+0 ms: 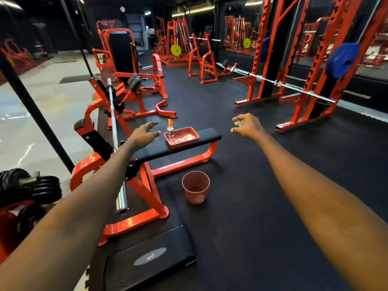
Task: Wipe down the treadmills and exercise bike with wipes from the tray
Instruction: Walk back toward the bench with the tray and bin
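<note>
Now | tray [181,145]: bottle [170,130], wipes [187,137] | right hand [249,127]: crumpled wipe [238,123] | bin [196,194]: floor [241,185]

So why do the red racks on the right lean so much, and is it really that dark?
Head view: the wide-angle lens bows the power racks near the edge and stretches the forearms. Head view: dim room, glare streaks on the pale floor and the barbell. Head view: the right hand with its crumpled wipe is sharp; far machines soften.
</note>
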A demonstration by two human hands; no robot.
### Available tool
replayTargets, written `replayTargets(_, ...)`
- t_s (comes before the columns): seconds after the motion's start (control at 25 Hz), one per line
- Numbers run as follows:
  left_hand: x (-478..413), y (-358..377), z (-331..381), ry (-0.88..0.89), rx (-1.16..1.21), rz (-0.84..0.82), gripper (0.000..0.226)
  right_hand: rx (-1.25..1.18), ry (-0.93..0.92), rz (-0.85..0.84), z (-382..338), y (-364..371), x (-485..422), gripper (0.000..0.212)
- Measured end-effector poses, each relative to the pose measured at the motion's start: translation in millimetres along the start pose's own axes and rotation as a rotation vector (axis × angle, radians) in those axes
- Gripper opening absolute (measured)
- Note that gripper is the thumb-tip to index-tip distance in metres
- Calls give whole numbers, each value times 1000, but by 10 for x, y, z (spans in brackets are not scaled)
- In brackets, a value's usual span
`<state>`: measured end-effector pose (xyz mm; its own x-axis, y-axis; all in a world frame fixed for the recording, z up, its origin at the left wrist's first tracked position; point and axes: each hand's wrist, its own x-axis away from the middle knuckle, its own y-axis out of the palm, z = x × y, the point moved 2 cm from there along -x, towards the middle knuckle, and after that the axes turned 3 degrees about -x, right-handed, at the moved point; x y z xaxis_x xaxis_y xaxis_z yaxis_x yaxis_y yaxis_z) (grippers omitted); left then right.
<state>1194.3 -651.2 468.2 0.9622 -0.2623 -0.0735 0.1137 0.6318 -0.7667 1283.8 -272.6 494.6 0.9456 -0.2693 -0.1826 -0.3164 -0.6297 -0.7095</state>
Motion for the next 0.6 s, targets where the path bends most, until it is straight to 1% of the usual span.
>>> replayTargets(0.24, -1498, 502, -245, -66, -16, 15, 51, 8, -1, -79, 581, 569, -1606, 50)
replayTargets(0.48, -2900, 1120, -704, -184, 50, -48, 52, 44, 68, -211, 1205, 1214, -3080, 49)
replayTargets(0.6, -3392, 1429, -897, -250, 61, -80, 54, 35, 90, -265, 1519, 1556, -3636, 48)
